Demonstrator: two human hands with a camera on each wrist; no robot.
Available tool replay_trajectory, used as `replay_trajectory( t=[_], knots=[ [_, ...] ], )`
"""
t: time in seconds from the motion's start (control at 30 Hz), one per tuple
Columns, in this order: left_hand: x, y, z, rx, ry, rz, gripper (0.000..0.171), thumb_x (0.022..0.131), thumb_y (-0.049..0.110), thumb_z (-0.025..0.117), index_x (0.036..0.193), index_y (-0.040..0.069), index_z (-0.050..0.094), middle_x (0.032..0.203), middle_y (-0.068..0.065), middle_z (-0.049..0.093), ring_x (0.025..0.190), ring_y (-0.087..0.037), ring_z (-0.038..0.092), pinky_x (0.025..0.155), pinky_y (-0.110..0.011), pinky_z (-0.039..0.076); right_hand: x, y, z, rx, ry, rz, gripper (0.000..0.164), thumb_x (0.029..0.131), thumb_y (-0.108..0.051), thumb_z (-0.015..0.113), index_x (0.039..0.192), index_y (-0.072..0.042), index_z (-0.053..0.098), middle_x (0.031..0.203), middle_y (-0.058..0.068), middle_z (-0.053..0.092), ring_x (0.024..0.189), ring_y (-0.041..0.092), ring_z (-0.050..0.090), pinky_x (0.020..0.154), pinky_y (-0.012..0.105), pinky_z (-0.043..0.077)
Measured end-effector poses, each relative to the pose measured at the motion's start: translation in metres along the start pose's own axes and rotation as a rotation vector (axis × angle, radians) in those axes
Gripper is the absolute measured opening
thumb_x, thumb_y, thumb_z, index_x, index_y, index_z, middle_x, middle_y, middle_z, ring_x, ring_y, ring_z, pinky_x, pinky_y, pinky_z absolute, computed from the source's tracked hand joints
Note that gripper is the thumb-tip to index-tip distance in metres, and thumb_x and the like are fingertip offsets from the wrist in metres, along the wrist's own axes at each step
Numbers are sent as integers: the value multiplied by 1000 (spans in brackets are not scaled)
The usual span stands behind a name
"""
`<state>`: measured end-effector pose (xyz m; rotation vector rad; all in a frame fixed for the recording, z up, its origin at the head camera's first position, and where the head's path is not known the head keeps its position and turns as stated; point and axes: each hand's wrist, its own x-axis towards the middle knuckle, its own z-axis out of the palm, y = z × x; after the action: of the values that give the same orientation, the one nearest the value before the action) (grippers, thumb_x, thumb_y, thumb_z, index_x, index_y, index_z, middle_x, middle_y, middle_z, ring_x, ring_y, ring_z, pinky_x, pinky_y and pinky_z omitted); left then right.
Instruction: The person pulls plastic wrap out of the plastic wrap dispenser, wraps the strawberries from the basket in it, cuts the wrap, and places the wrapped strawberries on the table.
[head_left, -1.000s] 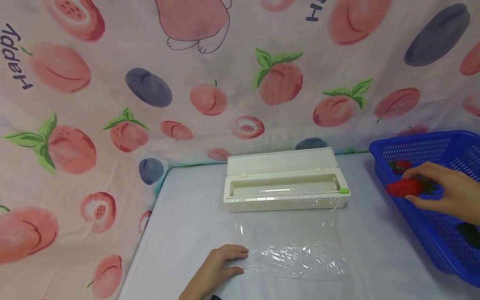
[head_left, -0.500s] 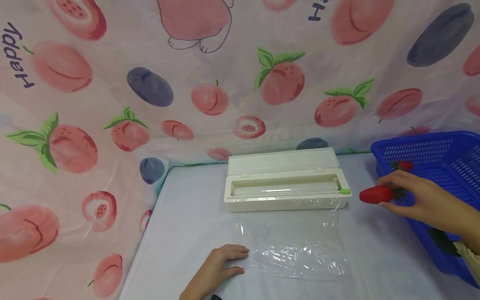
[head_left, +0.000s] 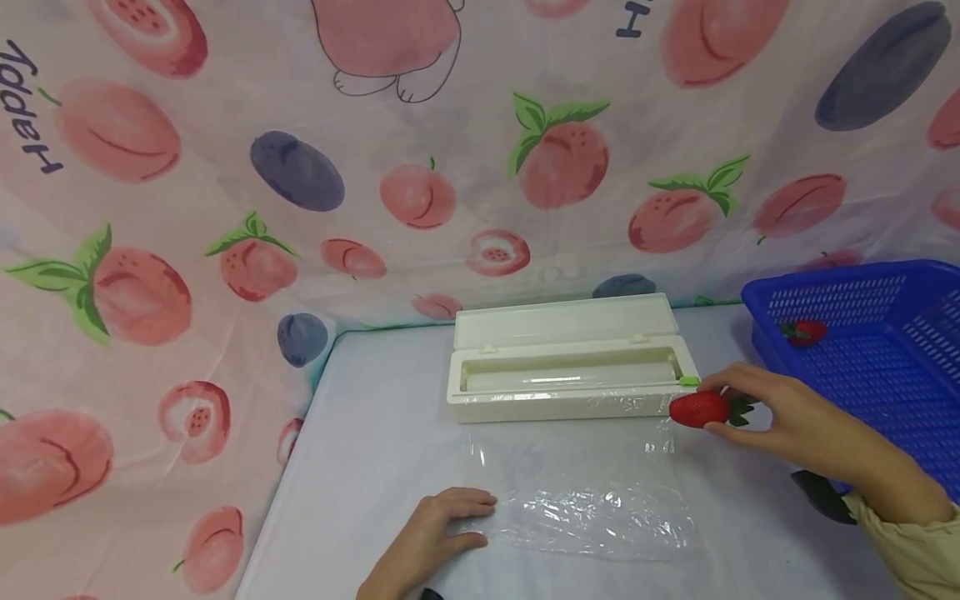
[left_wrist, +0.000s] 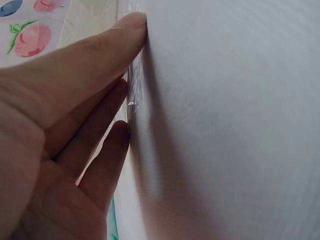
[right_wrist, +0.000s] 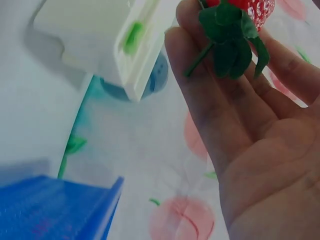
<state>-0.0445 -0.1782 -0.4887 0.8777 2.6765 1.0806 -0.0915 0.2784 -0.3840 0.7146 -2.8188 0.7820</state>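
Between thumb and fingers my right hand [head_left: 795, 417] pinches a red strawberry [head_left: 699, 409] with green leaves, at the right front corner of a white cling film box [head_left: 570, 408]. The right wrist view shows the strawberry's leaves [right_wrist: 227, 45] and stem against the fingers. From the box, whose lid [head_left: 566, 323] stands open, a sheet of clear cling film [head_left: 585, 508] runs forward over the table. My left hand [head_left: 435, 533] rests at the film's front left corner, thumb and fingers spread. In the left wrist view its fingertips [left_wrist: 134, 22] touch the film edge at the table surface.
At the right stands a blue plastic basket [head_left: 870, 367] with another strawberry [head_left: 804, 332] inside. A green slide cutter [head_left: 688, 381] sits on the box's right end. A fruit-print cloth [head_left: 450, 125] hangs behind and left of the white table [head_left: 375, 433].
My right hand has carried the strawberry left, out from over the basket to the box's right front corner. The left hand and the film have stayed put.
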Motion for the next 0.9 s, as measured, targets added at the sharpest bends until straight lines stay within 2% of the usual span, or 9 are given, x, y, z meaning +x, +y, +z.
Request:
replay_trajectory(
  t=[0.13, 0.27, 0.5, 0.7, 0.9],
  knots=[
    [0, 1, -2, 8, -2, -5, 34, 80, 16, 81, 113, 12, 75, 121, 7, 70, 116, -14, 64, 100, -32, 51, 5, -8, 9, 51, -1, -36, 41, 76, -17, 87, 111, -17, 66, 98, -13, 63, 83, -4, 57, 69, 16, 52],
    [0, 1, -4, 7, -15, -29, 33, 82, 17, 81, 114, 12, 75, 122, 7, 70, 118, -14, 63, 101, -32, 50, 10, -17, 18, 57, -12, -54, 39, 76, -21, 87, 109, -19, 67, 98, -15, 63, 85, -3, 57, 73, 19, 53],
    [-1, 0, -4, 0, -22, -52, 33, 81, 17, 81, 114, 13, 75, 123, 8, 70, 118, -14, 63, 102, -32, 50, 20, -30, 31, 93, -76, -63, 35, 80, -29, 84, 109, -21, 66, 95, -19, 62, 84, -3, 57, 74, 26, 56],
    [0, -1, 0, -50, -25, -67, 33, 82, 18, 80, 114, 13, 75, 123, 8, 69, 119, -14, 62, 102, -30, 49, 24, -37, 42, 108, -102, -120, 32, 81, -28, 83, 107, -22, 65, 92, -21, 59, 83, -5, 56, 74, 25, 56],
    [0, 0, 0, -27, -25, -61, 33, 82, 18, 80, 114, 13, 75, 123, 8, 69, 119, -14, 62, 102, -31, 49, 27, -44, 55, 128, -133, -156, 32, 82, -24, 82, 107, -21, 64, 94, -20, 59, 85, -3, 56, 76, 25, 56]
  ],
)
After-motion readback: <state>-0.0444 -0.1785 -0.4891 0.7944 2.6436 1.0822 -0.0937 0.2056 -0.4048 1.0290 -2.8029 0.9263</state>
